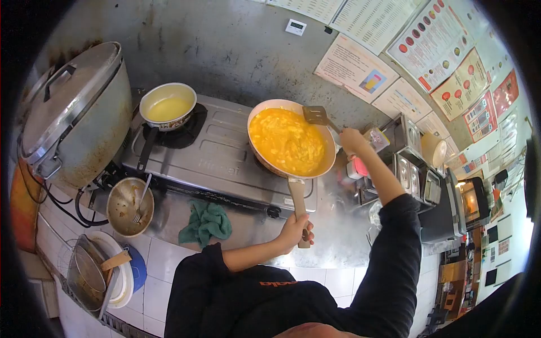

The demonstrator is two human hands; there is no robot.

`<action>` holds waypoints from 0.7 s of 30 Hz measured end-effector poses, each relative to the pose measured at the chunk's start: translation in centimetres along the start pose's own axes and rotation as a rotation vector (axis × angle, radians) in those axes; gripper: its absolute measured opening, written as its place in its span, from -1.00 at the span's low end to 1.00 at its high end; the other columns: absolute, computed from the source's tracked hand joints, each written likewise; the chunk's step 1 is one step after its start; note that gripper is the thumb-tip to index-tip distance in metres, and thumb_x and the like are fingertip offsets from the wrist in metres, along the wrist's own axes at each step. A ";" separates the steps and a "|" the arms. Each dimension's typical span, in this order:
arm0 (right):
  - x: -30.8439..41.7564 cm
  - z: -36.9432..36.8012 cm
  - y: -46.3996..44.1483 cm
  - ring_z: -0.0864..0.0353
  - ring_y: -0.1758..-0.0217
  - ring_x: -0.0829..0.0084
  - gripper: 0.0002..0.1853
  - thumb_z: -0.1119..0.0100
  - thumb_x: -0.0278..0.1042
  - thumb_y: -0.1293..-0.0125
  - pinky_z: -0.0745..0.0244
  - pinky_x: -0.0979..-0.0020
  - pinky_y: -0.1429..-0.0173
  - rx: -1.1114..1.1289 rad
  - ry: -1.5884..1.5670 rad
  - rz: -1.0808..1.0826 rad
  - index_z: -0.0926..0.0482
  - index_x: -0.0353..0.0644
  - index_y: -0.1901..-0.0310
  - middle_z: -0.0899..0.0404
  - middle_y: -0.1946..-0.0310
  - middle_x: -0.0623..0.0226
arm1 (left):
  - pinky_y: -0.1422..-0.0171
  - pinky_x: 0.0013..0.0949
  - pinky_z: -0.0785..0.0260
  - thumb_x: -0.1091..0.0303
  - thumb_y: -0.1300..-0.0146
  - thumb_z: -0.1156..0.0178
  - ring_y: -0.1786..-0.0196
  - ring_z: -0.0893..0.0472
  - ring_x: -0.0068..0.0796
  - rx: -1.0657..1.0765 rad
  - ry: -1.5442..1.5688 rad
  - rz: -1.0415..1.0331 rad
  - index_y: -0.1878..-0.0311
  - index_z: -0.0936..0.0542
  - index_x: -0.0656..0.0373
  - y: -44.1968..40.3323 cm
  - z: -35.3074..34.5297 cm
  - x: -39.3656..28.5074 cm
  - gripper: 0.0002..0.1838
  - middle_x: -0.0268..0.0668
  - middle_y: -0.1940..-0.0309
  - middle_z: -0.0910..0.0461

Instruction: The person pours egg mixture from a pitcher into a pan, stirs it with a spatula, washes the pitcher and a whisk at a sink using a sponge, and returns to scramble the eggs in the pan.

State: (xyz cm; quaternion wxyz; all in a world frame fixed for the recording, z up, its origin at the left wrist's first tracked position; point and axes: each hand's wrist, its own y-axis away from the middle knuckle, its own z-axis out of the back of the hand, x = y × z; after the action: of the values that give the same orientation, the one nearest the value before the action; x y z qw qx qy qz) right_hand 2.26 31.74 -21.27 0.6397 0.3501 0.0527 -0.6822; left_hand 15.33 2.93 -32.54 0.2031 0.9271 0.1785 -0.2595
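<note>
My left hand [294,232] is wrapped round the beige handle of a frying pan [331,160], which sits on the right side of the gas stove [220,152]. Inside the pan, bright yellow egg [287,141] is partly set, with paler curds among the liquid. My right hand [352,142] grips the handle of a brown slotted spatula [315,115]. The spatula's blade rests at the pan's upper right rim, over the edge of the egg. On the left burner stands a small saucepan [169,102] with pale yellow liquid, its black handle pointing toward me.
A large lidded pot [90,124] stands left of the stove. In front are a dirty bowl [131,205] with a fork and a green cloth [205,223]. Metal containers [404,174] line the right side. Strainers [87,270] lie at lower left.
</note>
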 end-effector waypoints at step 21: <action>4.5 9.0 10.6 -0.55 0.45 0.18 -0.56 0.17 -0.03 -0.24 -0.42 0.14 0.38 -0.093 -0.017 0.159 -0.21 0.23 -0.18 -0.50 0.55 0.13 | 0.49 -0.30 -0.37 0.22 -0.27 0.16 0.59 -0.42 -0.49 0.048 -0.038 0.034 0.29 -0.19 0.03 -0.1 0.1 -0.1 -0.87 -0.40 0.56 -0.33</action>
State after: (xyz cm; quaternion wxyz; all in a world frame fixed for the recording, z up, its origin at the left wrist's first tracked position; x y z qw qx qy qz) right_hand 8.47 21.40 -13.02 0.7078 0.3173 0.0508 -0.6291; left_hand 15.17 2.99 -32.58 0.1885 0.9295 0.1525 -0.2778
